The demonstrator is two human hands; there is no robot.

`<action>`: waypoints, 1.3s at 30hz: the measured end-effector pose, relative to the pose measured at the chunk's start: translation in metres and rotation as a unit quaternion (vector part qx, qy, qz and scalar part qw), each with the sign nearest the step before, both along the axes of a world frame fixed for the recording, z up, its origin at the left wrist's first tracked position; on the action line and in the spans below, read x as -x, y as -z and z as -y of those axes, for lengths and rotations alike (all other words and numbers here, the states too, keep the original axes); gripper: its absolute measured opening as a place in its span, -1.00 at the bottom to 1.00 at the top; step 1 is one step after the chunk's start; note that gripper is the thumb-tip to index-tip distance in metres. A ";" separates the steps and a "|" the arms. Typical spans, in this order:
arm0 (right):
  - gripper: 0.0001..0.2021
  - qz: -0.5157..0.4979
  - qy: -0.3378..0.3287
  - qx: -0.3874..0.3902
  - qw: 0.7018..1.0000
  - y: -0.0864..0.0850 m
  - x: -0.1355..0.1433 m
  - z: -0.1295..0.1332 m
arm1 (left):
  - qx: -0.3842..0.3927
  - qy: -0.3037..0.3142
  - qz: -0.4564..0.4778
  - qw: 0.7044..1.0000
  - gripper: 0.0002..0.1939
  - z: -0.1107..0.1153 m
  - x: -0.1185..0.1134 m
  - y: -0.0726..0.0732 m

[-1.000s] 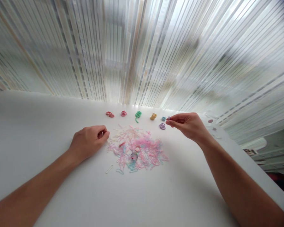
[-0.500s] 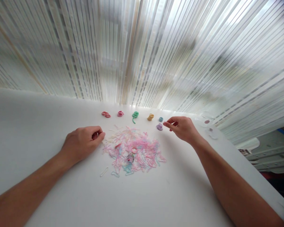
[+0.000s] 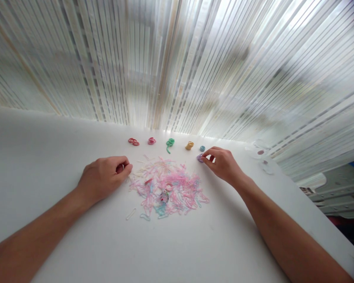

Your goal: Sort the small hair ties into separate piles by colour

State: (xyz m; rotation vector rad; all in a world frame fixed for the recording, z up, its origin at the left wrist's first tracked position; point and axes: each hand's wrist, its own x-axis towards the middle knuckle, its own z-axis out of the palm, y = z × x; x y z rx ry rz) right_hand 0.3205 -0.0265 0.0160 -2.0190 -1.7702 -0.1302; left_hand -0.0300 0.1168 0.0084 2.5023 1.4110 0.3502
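Note:
A loose heap of pink, pale blue and cream bands (image 3: 179, 188) lies on the white table (image 3: 120, 251). My left hand (image 3: 106, 177) rests at its left edge, fingers curled with thumb and forefinger together; anything between them is too small to make out. My right hand (image 3: 224, 165) pinches at the small purple bunch of bands (image 3: 200, 158), its fingertips covering part of it. Just behind is a blue bunch (image 3: 202, 148). Leftward in a row are yellow (image 3: 189, 146), green (image 3: 170, 144), pink (image 3: 151, 140) and red (image 3: 133, 142) bunches.
A striped, translucent curtain (image 3: 153, 70) hangs along the table's back edge. Clear round pieces (image 3: 267, 168) lie near the right back corner. Beyond the right edge is a grey-green ribbed surface (image 3: 339, 192).
My right hand has moved slightly left, and its fingertips have come from beside the purple bunch onto it. My left hand has stayed in nearly the same place. The view has shifted slightly.

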 end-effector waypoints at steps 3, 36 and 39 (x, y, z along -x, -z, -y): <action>-0.83 0.004 -0.002 0.007 1.000 -0.002 0.001 0.001 | -0.002 0.002 0.003 1.000 -0.68 0.000 0.000 0.000; -0.84 -0.095 0.006 -0.101 0.990 -0.027 0.040 0.008 | -0.001 0.006 0.005 1.000 -0.69 0.002 0.000 -0.001; -0.86 -0.118 -0.037 -0.091 0.988 -0.023 0.062 0.009 | -0.006 0.009 0.005 1.000 -0.70 0.003 0.000 -0.001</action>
